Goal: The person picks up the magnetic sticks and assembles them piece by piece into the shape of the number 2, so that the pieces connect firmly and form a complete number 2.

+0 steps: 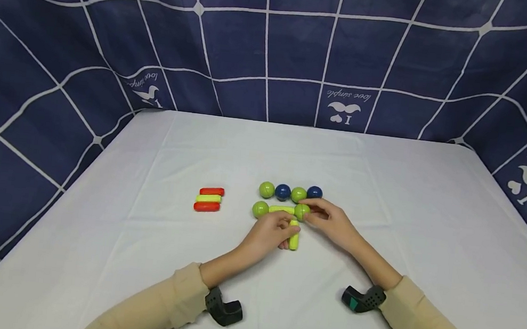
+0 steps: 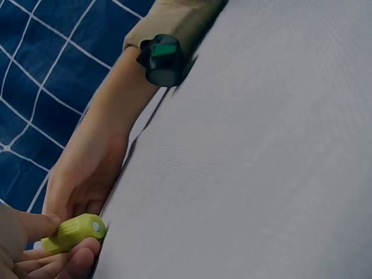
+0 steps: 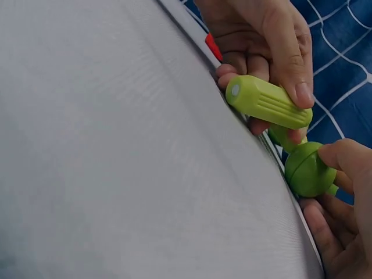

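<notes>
My left hand [image 1: 263,237] pinches a ribbed yellow-green rod [image 1: 294,237] between thumb and fingers. In the right wrist view, a pale round spot marks the near end face of this rod [image 3: 270,103]. The thumb and fingers of my right hand [image 1: 334,225] grip a glossy green ball [image 1: 301,212], close to the far end of the held rod. Another yellow-green rod [image 1: 282,209] runs from this ball to a second green ball [image 1: 260,210] on the left, forming a straight bar on the table.
Just behind the bar, loose balls line up: a green ball [image 1: 267,189], a blue ball [image 1: 282,192], then another green and blue. To the left lie two red rods [image 1: 206,207] with a yellow-green one between. White cloth [image 1: 159,282] covers the table; a navy curtain [image 1: 295,44] hangs behind.
</notes>
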Demonstrator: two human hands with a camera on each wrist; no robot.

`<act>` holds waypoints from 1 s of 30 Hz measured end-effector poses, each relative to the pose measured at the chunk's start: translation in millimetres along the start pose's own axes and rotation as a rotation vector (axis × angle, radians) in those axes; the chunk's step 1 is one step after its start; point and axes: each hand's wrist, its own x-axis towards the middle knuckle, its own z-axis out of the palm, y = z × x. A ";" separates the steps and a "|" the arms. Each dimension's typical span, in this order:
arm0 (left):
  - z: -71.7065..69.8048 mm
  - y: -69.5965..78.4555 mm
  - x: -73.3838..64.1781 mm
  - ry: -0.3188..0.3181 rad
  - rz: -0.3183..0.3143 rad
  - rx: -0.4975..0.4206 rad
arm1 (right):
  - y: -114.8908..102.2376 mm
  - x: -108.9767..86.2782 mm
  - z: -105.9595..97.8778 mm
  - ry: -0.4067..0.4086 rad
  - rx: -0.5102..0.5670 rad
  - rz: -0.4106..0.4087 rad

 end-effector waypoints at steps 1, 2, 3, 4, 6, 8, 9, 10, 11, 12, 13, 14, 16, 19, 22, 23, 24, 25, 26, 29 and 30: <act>0.6 1.2 0.5 0.004 0.000 0.012 | -0.5 0.6 -0.5 -0.002 0.000 0.009; 1.0 2.2 1.1 0.008 0.001 0.027 | -0.8 1.1 -1.0 -0.006 -0.003 0.010; 1.4 3.2 1.6 0.010 0.002 0.040 | -1.2 1.6 -1.4 -0.008 -0.002 0.015; 1.8 3.9 2.5 0.013 -0.001 0.050 | -1.3 2.2 -1.9 -0.012 0.000 0.019; 2.5 4.9 5.2 0.014 0.006 0.063 | -0.4 3.6 -2.5 -0.022 -0.002 0.014; 3.0 5.2 8.4 0.012 0.016 0.073 | -0.3 4.6 -3.1 -0.032 0.002 0.007; 3.4 5.0 10.0 0.010 0.018 0.072 | -0.4 5.1 -3.3 -0.036 0.010 0.012; 3.7 4.5 11.6 0.008 0.021 0.071 | -0.5 5.6 -3.3 -0.041 0.013 0.010; 4.0 4.3 12.6 0.005 0.023 0.066 | -0.7 5.9 -3.2 -0.046 0.017 0.011; 4.3 3.9 13.4 0.003 0.024 0.062 | -1.4 6.0 -3.1 -0.049 0.022 0.015; 4.6 3.3 14.1 0.001 0.024 0.057 | -2.2 5.9 -3.1 -0.051 0.027 0.021; 5.1 2.6 14.5 0.000 0.025 0.056 | -2.3 6.0 -2.9 -0.052 0.026 0.021; 6.1 1.4 15.1 0.001 0.032 0.055 | -2.7 6.2 -2.5 -0.049 0.022 0.025; 8.0 -0.5 16.1 0.013 0.052 0.084 | -2.4 6.2 -2.2 -0.041 0.012 0.019; 8.6 -1.1 16.9 0.020 0.079 0.156 | -1.0 6.1 -1.7 -0.037 0.018 0.012; 8.0 -0.9 17.2 0.022 0.087 0.187 | -0.3 5.9 -1.5 -0.036 0.020 0.009; 6.8 -1.0 17.6 0.031 0.099 0.217 | 0.4 5.8 -1.4 -0.038 0.024 0.005; 4.9 -0.7 18.3 0.051 0.117 0.248 | 1.0 5.5 -1.3 -0.040 0.024 0.001; 2.0 -0.2 19.0 0.077 0.135 0.278 | 1.5 5.2 -1.2 -0.041 0.022 0.002; -12.8 0.8 24.3 0.226 0.209 0.366 | 1.6 3.9 -1.5 -0.038 0.013 0.006; -19.4 0.2 27.2 0.290 0.230 0.381 | 1.2 3.7 -1.6 -0.037 0.009 0.008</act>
